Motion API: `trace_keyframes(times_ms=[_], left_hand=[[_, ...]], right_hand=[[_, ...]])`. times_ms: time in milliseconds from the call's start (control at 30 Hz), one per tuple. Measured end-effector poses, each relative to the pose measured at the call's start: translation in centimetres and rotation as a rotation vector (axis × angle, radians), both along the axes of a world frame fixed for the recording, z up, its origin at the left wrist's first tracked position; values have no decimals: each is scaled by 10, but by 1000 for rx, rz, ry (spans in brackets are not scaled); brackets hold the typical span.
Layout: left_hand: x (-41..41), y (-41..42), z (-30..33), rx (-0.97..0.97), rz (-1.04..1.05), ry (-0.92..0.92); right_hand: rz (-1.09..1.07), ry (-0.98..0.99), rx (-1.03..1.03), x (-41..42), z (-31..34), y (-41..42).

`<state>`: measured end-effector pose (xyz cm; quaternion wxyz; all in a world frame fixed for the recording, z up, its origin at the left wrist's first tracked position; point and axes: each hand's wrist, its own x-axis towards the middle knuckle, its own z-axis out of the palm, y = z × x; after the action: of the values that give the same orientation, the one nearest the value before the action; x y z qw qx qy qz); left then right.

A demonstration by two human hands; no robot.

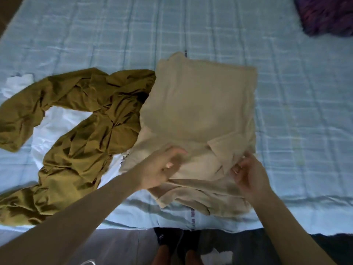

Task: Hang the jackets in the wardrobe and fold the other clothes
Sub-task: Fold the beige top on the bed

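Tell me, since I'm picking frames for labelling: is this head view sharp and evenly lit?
Head view: the left hand is smeared by motion blur, the right hand slightly; the white garment is blown out, the floor below the bed dark; wide-angle bending curves the bed's edge; the beige garment is soft but readable.

- A bed with a pale blue checked cover carries everything.
- A partly folded beige garment lies near its front edge.
- A crumpled olive garment lies beside it, over a white garment.
- A purple cushion sits at the far right corner.
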<state>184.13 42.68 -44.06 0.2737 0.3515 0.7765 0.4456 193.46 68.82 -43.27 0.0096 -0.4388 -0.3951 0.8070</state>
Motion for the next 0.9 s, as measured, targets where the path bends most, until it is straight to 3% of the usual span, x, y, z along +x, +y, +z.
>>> trace_keyframes(times_ms=[67,167,300,400,500,567,633,767,833,900], left_hand=[[-10,-1,-5,43,221,-25],[-33,-8,-16,-305,177,244],[-40,-25,-30,-745,-223,423],[-31,-29,-34,-910,-272,460],[-21,-33,-30,-1040,-296,507],[-17,-44,-29,-1122,-281,547],[-16,-56,-26,-1192,-227,545],[-16,-55,-26,-1319,-249,506],[-15,-50,-31,-1352,-260,515],[-14,-46,-37,-1371,-252,522]], right_hand=[[-21,-56,7,15,-2,9],[-74,-206,98,33,-9,19],[197,-431,732,40,-15,23],[351,-265,1176,37,-15,12],[755,-193,1386,27,-22,-4],[975,-284,1422,21,-35,-7],[1021,-308,1410,17,-42,-5],[650,-218,1288,27,-34,14],[421,-349,1174,41,-29,34],[361,-545,1080,61,-28,54]])
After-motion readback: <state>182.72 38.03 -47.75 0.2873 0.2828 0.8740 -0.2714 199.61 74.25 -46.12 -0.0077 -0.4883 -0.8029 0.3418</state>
